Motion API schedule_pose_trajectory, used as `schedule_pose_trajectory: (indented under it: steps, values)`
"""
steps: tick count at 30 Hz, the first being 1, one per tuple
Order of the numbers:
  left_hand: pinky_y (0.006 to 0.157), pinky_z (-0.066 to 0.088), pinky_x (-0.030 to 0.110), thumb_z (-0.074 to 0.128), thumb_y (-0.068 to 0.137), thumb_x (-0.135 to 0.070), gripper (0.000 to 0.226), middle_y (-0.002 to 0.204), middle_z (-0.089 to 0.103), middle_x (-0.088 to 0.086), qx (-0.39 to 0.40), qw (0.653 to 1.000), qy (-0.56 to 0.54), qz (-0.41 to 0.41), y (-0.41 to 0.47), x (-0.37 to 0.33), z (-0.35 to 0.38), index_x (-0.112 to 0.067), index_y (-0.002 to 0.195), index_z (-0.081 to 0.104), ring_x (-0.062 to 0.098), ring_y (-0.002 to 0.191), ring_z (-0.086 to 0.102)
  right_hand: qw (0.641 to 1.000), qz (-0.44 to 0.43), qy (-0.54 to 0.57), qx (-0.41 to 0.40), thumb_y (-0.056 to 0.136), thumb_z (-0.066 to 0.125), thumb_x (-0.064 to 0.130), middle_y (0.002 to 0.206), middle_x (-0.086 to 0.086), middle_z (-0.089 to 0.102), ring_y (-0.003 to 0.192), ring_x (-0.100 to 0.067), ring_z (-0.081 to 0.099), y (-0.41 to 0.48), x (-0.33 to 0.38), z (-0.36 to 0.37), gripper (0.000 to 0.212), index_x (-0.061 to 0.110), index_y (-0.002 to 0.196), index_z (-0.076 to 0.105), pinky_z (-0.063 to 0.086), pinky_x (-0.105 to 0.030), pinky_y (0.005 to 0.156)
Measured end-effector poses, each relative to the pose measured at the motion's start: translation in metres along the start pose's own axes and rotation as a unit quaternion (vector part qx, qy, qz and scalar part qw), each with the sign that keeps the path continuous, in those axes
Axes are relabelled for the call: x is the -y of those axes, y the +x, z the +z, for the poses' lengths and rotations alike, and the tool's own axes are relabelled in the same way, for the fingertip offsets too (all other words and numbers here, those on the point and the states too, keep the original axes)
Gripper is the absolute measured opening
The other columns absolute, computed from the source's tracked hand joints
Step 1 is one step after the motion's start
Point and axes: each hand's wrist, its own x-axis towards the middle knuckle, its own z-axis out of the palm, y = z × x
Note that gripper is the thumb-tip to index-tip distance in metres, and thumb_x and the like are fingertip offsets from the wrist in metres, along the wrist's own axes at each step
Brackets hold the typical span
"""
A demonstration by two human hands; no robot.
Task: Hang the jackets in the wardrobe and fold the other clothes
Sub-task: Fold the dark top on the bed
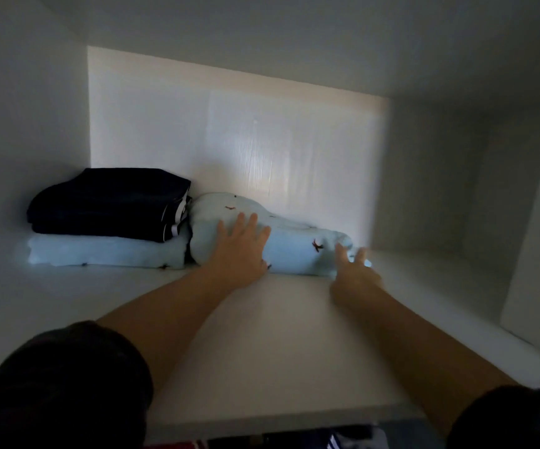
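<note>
Both open: left hand (242, 251) flat on the pale blue bundle (297, 249), right hand (354, 270) splayed at its end – better push evenly so the fold holds.

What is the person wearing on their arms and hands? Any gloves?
The left sleeve and right sleeve are short and dark, with nothing worn below them. The left hand and right hand wear no gloves, and I see no watch or bracelet, though the right hand is blurry.
</note>
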Motion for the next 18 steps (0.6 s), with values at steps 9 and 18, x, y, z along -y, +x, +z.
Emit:
schedule_pose_trajectory:
  steps: [9, 18]
  values:
    - [0.099, 0.039, 0.037, 0.051, 0.091, -0.043, 0.043, 0.131, 0.05, -0.001, 0.007, 0.973, -0.228, 0.042, -0.107, -0.08, -0.091, -0.021, 0.128, 0.05, 0.02, 0.122, 0.045, 0.988, -0.091, 0.104, -0.065, 0.089, 0.05, 0.026, 0.131, -0.001, 0.054, 0.109, -0.024, 0.058, -0.159, -0.056, -0.066, 0.044, 0.026, 0.132, 0.046, 0.046, -0.034, 0.091]
    - [0.084, 0.04, 0.011, 0.061, 0.086, -0.021, 0.014, 0.1, 0.065, -0.013, -0.101, 0.806, -0.563, 0.15, -0.291, -0.247, -0.148, -0.02, 0.099, 0.065, 0.0, 0.091, 0.058, 0.939, -0.003, 0.301, -0.164, 0.087, 0.054, 0.008, 0.096, 0.018, 0.064, 0.076, -0.004, 0.062, -0.41, -0.192, -0.102, 0.027, 0.029, 0.102, 0.062, 0.051, -0.021, 0.065]
